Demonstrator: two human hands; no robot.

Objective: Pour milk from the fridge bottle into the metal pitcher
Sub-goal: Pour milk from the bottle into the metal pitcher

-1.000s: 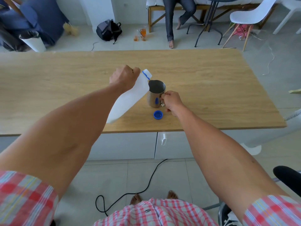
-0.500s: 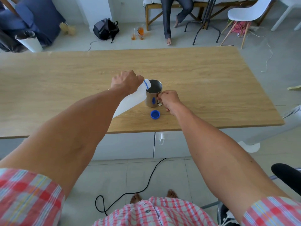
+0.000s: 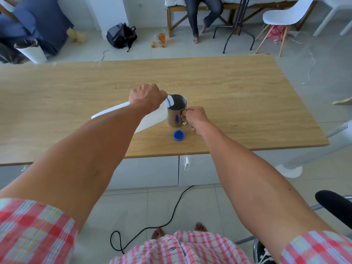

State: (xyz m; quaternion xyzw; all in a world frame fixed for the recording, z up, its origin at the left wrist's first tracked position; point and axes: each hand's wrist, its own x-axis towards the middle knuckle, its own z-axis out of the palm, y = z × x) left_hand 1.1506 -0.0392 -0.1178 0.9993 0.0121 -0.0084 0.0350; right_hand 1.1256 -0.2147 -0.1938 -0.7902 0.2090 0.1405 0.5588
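Observation:
My left hand grips the white milk bottle near its neck and holds it tipped almost flat, base to the left. Its blue-ringed mouth rests over the left rim of the metal pitcher, which stands upright on the wooden table. My right hand is closed on the pitcher's handle at its right side. The blue bottle cap lies on the table just in front of the pitcher. My left forearm hides much of the bottle's body. No milk stream is visible.
The table's near edge runs just behind the cap, with white cabinets under it. A black cable lies on the floor. A fan base stands at right. Beyond the table are a backpack, glasses, a seated person and a white chair.
My left hand has tilted the bottle further, lifting its base up to the left and lowering the mouth over the pitcher's rim. My right hand stays on the handle.

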